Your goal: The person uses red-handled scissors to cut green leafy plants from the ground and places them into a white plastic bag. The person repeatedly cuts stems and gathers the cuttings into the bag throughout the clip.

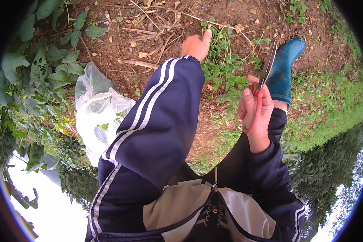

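Observation:
My right hand [257,112] holds a pair of scissors [259,90] by its red handles, with the long metal blades pointing away from me, beside my blue-green rubber boot. Stretched forward, my left hand [197,45] is at the upper left edge of a patch of low leafy green plants [220,54]. Its thumb points at the stems; the other fingers are hidden below the hand, so its grip cannot be told. A translucent white plastic bag [99,106], with some green leaves showing in it, lies left of my left sleeve.
Broad-leaved plants [45,66] crowd the left side. Dry stalks [139,62] and small stones lie on the brown soil around my left hand. The rubber boot [282,69] stands at the right, with grass [326,121] beyond it.

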A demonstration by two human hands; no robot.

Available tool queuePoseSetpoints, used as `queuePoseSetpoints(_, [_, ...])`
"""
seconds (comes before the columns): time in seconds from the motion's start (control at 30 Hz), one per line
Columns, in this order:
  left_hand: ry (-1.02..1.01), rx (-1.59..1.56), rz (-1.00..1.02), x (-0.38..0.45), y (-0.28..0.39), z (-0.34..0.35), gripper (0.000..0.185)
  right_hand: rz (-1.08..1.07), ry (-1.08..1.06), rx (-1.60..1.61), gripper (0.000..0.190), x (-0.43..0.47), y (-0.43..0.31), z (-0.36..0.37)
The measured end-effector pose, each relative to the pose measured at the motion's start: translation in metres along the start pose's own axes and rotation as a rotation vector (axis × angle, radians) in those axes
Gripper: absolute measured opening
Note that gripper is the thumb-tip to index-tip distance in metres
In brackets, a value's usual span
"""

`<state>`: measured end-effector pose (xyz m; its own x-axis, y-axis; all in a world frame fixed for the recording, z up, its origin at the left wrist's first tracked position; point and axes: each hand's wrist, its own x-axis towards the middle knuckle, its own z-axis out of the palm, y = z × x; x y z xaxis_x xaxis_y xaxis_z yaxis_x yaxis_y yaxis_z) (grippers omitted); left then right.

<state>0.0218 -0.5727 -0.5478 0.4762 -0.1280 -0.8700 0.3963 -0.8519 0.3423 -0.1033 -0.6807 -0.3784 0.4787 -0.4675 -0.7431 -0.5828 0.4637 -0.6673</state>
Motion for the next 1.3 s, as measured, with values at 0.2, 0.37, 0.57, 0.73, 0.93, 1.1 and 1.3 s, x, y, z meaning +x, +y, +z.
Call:
queuePoseSetpoints(0.2, [0.133, -0.495, -0.229, 0.004, -0.004, 0.043, 0.117, 0.021, 0.013, -0.045, 0.029, 0.002, -0.005, -0.002])
queuePoseSetpoints(0.37, [0.130, -0.654, -0.287, -0.001, 0.018, 0.063, 0.115, 0.011, -0.019, -0.016, 0.030, 0.002, -0.008, -0.002])
queuePoseSetpoints(0.57, [0.237, -0.382, -0.536, -0.002, 0.058, 0.085, 0.090, -0.009, 0.022, -0.029, 0.031, 0.004, -0.007, -0.003])
queuePoseSetpoints(0.73, [0.155, -0.486, -0.589, 0.004, 0.049, 0.081, 0.064, 0.011, -0.012, -0.008, 0.031, 0.005, -0.011, -0.002])
queuePoseSetpoints(0.93, [-0.241, -0.645, -0.470, 0.016, 0.025, 0.062, 0.061, 0.027, -0.001, -0.021, 0.031, 0.006, -0.012, -0.003])
queuePoseSetpoints(1.1, [-0.458, -0.546, -0.458, 0.013, 0.013, 0.029, 0.082, 0.125, -0.093, -0.114, 0.030, 0.009, -0.015, -0.004])
queuePoseSetpoints(1.3, [-0.487, -0.479, -0.068, 0.017, -0.027, 0.012, 0.044, 0.290, -0.359, -0.427, 0.042, 0.032, -0.012, -0.028])
